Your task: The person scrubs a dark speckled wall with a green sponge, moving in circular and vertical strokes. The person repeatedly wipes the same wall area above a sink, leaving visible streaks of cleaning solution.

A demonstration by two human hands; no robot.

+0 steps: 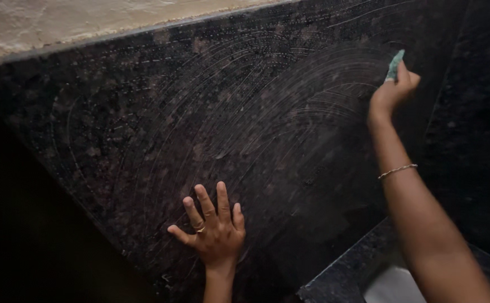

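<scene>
Wall: a big dark speckled stone slab [144,112], covered in thin curved soapy lines.
Counter: a dark stone counter edge [340,275] sits low at the right.
Left hand: the left hand [214,230] lies flat on the slab, fingers spread, holding nothing.
Right hand: the right hand [394,90] is up high, fingers closed on a scrub pad.
Scrub pad: the small green scrub pad [395,63] pokes out above the fingers, against the slab.

left hand [214,233] flat on slab [144,123] | right hand [394,90] upper right, holding pad [395,64]

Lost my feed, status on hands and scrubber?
Left hand flat, fingers spread on dark stone slab. Right hand grip shut on green scrubber, at slab's far right. Soapy swirls across slab, nothing blocking.
</scene>
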